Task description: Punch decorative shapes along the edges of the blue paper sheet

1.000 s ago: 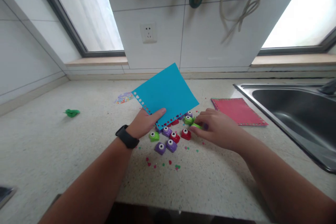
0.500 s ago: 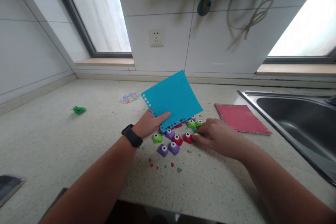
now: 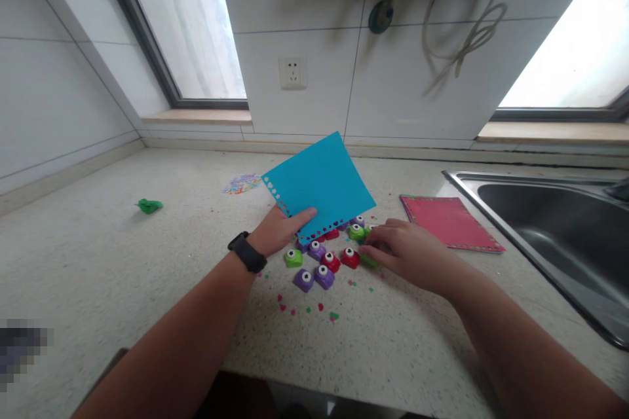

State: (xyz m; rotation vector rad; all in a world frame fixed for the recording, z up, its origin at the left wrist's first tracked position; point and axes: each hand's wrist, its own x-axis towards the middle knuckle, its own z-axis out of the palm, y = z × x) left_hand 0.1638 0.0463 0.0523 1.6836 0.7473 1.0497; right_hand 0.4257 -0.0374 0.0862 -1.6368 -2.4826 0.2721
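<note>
My left hand (image 3: 287, 228) grips a sheet of blue paper (image 3: 322, 183) by its near left corner, thumb on top. Small shaped holes run along the sheet's left and near edges. My right hand (image 3: 400, 250) is over the right side of a group of small craft punches, fingers curled, thumb and forefinger apart. Partly under it are a green punch (image 3: 368, 261) and another green one at its fingertips. Beside these stand a red punch (image 3: 350, 258), a purple punch (image 3: 324, 276) and a light green punch (image 3: 293, 258). The paper hides some punches behind it.
Tiny paper cutouts (image 3: 334, 317) lie scattered on the speckled counter (image 3: 191, 301). Red paper sheets (image 3: 452, 222) lie at right beside a steel sink (image 3: 555, 222). At left are a green crumpled thing (image 3: 149, 206) and a colourful patch (image 3: 242, 184). A wall socket (image 3: 293, 72) is behind.
My right hand has shifted slightly off the nearer green punch, which now shows more below the thumb, and its fingers reach the farther one. My left hand still holds the blue paper.
</note>
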